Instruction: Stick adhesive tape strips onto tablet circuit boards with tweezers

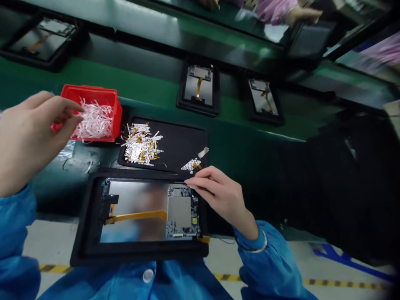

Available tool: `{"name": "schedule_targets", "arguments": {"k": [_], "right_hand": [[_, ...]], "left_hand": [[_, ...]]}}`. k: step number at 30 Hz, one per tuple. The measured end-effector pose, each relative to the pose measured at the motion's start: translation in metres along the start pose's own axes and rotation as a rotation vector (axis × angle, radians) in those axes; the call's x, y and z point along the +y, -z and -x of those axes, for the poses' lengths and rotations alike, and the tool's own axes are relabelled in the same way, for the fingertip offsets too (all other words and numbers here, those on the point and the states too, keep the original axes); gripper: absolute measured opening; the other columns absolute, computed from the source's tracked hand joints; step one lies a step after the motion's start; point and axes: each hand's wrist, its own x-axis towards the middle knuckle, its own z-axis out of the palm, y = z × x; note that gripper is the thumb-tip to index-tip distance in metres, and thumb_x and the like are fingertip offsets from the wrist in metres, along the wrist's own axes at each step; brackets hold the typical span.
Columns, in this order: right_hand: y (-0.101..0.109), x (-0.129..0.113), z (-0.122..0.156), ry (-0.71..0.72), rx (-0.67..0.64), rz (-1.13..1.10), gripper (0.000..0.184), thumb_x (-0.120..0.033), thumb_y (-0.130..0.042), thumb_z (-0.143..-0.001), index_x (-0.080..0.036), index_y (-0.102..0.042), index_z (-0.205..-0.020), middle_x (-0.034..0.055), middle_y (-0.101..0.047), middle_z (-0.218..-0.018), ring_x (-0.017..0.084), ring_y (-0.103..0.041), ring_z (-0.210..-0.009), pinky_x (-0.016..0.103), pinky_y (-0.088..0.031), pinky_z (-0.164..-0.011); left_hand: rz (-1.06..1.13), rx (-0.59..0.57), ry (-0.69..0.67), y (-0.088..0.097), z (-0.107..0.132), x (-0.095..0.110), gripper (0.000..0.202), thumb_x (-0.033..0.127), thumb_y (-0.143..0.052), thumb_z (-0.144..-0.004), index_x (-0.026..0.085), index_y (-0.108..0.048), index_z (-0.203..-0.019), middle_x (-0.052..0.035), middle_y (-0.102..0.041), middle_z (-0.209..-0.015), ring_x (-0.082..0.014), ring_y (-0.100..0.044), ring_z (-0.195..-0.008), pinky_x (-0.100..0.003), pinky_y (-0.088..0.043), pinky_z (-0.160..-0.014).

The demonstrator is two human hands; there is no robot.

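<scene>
My left hand (34,135) is over the left side of a red bin (117,114) full of thin white-pink strips (95,118). Its thumb and forefinger are pinched close together, and whatever lies between them is too small to make out. An opened tablet (137,229), with a circuit board (179,210) and an orange ribbon cable (137,216), lies in a black tray (86,233) in front of me. My right hand (223,196) reaches to the tablet's upper right edge, fingertips pressed together near the board. What they grip, if anything, is hidden.
Behind the tablet, a black flat tray (178,139) bears a heap of small white and orange pieces (140,146) and a smaller cluster (191,165). More tablets in black trays (200,85) stand along the green bench (137,89). Across it, a co-worker's hand (301,16) is near a black tray.
</scene>
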Motion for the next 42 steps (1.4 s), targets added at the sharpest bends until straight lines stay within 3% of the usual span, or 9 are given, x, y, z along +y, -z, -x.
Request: {"name": "schedule_targets", "arguments": {"k": [4,8,13,20,26,30,34,38,42], "right_hand": [[0.000,0.001,0.000,0.030,-0.101,0.152,0.028,-0.009,-0.052,-0.101,-0.019,-0.078,-0.102,0.0046,-0.073,-0.093,0.011,-0.070,-0.071,0.019,-0.056,-0.057],[0.004,0.002,-0.001,0.023,-0.150,0.194,0.029,-0.010,-0.051,-0.102,-0.019,-0.078,-0.102,0.0050,-0.074,-0.093,0.010,-0.069,-0.068,0.018,-0.055,-0.056],[0.004,0.002,-0.002,0.040,-0.167,0.187,0.030,-0.012,-0.048,-0.104,-0.019,-0.077,-0.100,0.0044,-0.074,-0.093,0.008,-0.065,-0.065,0.017,-0.052,-0.056],[0.010,-0.002,-0.001,0.058,-0.210,0.290,0.030,-0.018,-0.047,-0.106,-0.021,-0.078,-0.106,0.0063,-0.066,-0.093,0.012,-0.060,-0.072,0.020,-0.041,-0.052],[0.024,-0.008,-0.005,-0.073,-0.436,0.368,0.027,-0.028,-0.051,-0.105,-0.028,-0.078,-0.109,0.0047,-0.053,-0.092,0.011,-0.045,-0.064,0.020,-0.024,-0.044],[0.028,-0.004,-0.005,-0.121,-0.478,0.215,0.029,-0.031,-0.053,-0.106,-0.026,-0.077,-0.122,0.0052,-0.052,-0.096,0.011,-0.049,-0.065,0.021,-0.041,-0.048],[0.036,0.000,-0.003,-0.188,-0.380,-0.135,0.027,-0.023,-0.060,-0.103,-0.029,-0.077,-0.123,0.0042,-0.056,-0.100,0.010,-0.056,-0.071,0.027,-0.055,-0.063],[0.045,-0.002,-0.001,-0.364,-0.049,-0.398,0.016,-0.024,-0.071,-0.097,-0.033,-0.084,-0.103,0.0034,-0.062,-0.096,0.015,-0.062,-0.082,0.030,-0.055,-0.065],[0.036,0.002,-0.002,-0.554,0.200,-0.533,0.030,-0.042,-0.065,-0.101,-0.025,-0.076,-0.079,0.0004,-0.057,-0.076,0.010,-0.054,-0.062,0.024,-0.045,-0.049]], "left_hand": [[-0.242,0.017,-0.122,-0.010,-0.002,0.038,0.038,0.042,-0.040,-0.109,0.022,-0.061,-0.134,-0.0042,-0.054,-0.138,-0.0246,-0.058,-0.125,-0.038,-0.046,-0.108],[-0.162,-0.092,-0.387,-0.026,0.000,0.073,0.023,0.027,-0.046,-0.108,0.019,-0.065,-0.117,-0.0070,-0.060,-0.131,-0.0225,-0.062,-0.114,-0.037,-0.053,-0.097],[0.086,-0.236,-0.681,-0.060,0.011,0.089,0.027,0.018,-0.041,-0.107,0.018,-0.068,-0.114,-0.0101,-0.066,-0.116,-0.0211,-0.065,-0.104,-0.033,-0.054,-0.084],[0.114,-0.292,-0.741,-0.081,0.021,0.091,0.039,0.014,-0.039,-0.105,0.022,-0.065,-0.132,-0.0111,-0.066,-0.119,-0.0220,-0.063,-0.100,-0.034,-0.053,-0.084],[0.099,-0.335,-0.755,-0.079,0.018,0.095,0.041,0.012,-0.040,-0.104,0.021,-0.065,-0.135,-0.0134,-0.065,-0.123,-0.0251,-0.063,-0.105,-0.036,-0.054,-0.085],[0.155,-0.385,-0.712,-0.079,0.013,0.095,0.039,0.014,-0.040,-0.104,0.020,-0.067,-0.132,-0.0145,-0.064,-0.125,-0.0251,-0.065,-0.106,-0.036,-0.057,-0.087],[0.198,-0.419,-0.687,-0.079,0.012,0.093,0.040,0.014,-0.036,-0.106,0.022,-0.067,-0.131,-0.0132,-0.064,-0.125,-0.0230,-0.066,-0.112,-0.035,-0.059,-0.090],[0.180,-0.443,-0.702,-0.075,0.016,0.094,0.037,0.020,-0.040,-0.107,0.019,-0.062,-0.137,-0.0150,-0.062,-0.128,-0.0248,-0.065,-0.113,-0.037,-0.059,-0.091],[0.105,-0.414,-0.730,-0.074,0.017,0.101,0.037,0.023,-0.038,-0.108,0.018,-0.061,-0.137,-0.0159,-0.061,-0.133,-0.0279,-0.062,-0.118,-0.041,-0.056,-0.095]]}}
